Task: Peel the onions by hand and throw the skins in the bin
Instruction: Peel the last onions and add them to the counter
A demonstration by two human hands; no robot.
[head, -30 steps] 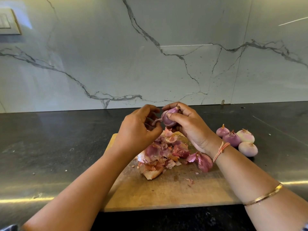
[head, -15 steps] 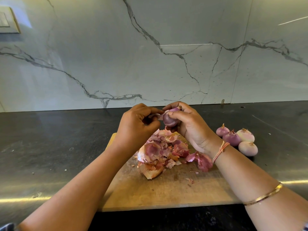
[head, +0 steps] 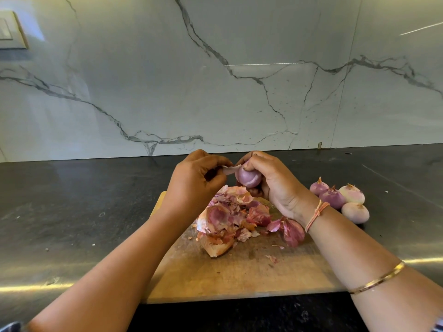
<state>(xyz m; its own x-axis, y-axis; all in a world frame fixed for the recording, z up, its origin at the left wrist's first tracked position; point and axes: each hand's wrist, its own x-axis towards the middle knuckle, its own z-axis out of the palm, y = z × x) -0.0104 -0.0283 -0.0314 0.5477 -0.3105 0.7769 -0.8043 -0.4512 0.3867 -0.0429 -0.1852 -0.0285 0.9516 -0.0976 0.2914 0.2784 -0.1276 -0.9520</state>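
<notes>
Up close, a small purple onion (head: 248,177) was held above a wooden board (head: 239,276) on a dark stone counter (head: 72,212)

A white marble wall (head: 215,92) with grey veins backed the counter, with a switch plate (head: 12,32) at its upper left; papery pink skins (head: 230,219) lay heaped on the board, and four peeled onions (head: 340,200) sat together on the counter off the board's right side; the right hand (head: 275,185) curled its fingers round the onion, while the left hand (head: 194,180), fingers bent, pinched a pale strip of skin (head: 230,169) joined to the onion's top
</notes>
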